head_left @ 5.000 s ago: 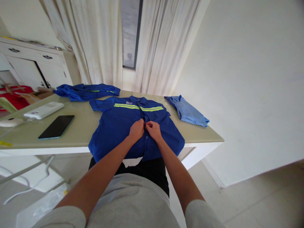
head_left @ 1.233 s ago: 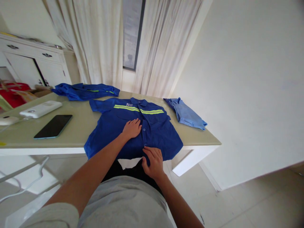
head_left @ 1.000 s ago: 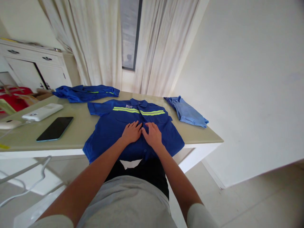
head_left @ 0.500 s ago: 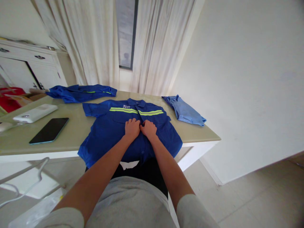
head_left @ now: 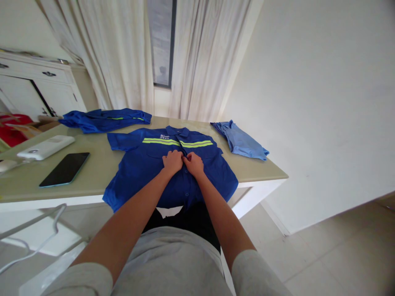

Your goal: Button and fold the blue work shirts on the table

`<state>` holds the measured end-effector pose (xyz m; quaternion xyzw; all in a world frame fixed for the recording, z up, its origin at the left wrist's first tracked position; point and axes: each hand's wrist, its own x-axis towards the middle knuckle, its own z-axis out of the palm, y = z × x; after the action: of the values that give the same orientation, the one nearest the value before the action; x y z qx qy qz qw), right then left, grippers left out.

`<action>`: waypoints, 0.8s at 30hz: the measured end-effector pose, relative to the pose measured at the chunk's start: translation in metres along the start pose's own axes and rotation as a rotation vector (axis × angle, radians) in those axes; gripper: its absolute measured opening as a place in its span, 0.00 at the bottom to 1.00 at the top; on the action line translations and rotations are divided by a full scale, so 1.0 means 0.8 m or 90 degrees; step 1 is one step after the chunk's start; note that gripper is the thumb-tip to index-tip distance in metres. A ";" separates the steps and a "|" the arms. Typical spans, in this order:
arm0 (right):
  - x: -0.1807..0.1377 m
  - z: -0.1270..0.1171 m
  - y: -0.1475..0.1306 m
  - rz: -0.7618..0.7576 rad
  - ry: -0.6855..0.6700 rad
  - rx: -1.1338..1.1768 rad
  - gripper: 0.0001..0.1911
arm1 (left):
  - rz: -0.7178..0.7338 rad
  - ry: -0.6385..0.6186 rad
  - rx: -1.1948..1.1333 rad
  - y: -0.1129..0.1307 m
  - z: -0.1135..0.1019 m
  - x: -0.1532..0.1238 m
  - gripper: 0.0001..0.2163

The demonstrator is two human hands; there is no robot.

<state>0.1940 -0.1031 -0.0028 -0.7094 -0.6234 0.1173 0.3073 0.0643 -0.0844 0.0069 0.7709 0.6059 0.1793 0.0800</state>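
Observation:
A dark blue work shirt [head_left: 145, 168] with yellow-green reflective stripes lies face up on the beige table [head_left: 101, 172], its hem hanging over the near edge. My left hand [head_left: 173, 161] and my right hand [head_left: 194, 163] meet at the shirt's front placket, just below the stripes. Both have fingers curled and pinched on the placket fabric, knuckles almost touching.
A second dark blue garment [head_left: 105, 119] lies crumpled at the table's far left. A folded light blue garment [head_left: 242, 142] sits at the far right. A black phone [head_left: 64, 168] and a white power bank [head_left: 46, 146] lie on the left. White curtains and a cabinet stand behind.
My right hand came up from the hem to the shirt's middle. Both hands went from lying flat to pinching the placket, and moved slightly up toward the stripes.

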 end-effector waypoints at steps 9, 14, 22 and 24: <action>0.002 0.000 0.004 -0.028 -0.009 0.046 0.07 | -0.053 0.063 -0.111 -0.001 0.020 0.000 0.10; 0.004 0.000 0.005 -0.028 0.010 0.091 0.09 | -0.037 0.053 -0.077 0.000 0.016 -0.004 0.13; 0.005 0.001 0.005 -0.027 0.017 0.075 0.11 | -0.045 0.060 -0.053 0.001 0.017 -0.006 0.12; 0.005 0.001 0.005 -0.028 0.017 0.079 0.11 | -0.044 0.061 -0.071 0.000 0.016 -0.006 0.11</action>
<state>0.1975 -0.0995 -0.0044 -0.6764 -0.6264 0.1393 0.3615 0.0685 -0.0879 -0.0060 0.7343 0.6246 0.2466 0.0996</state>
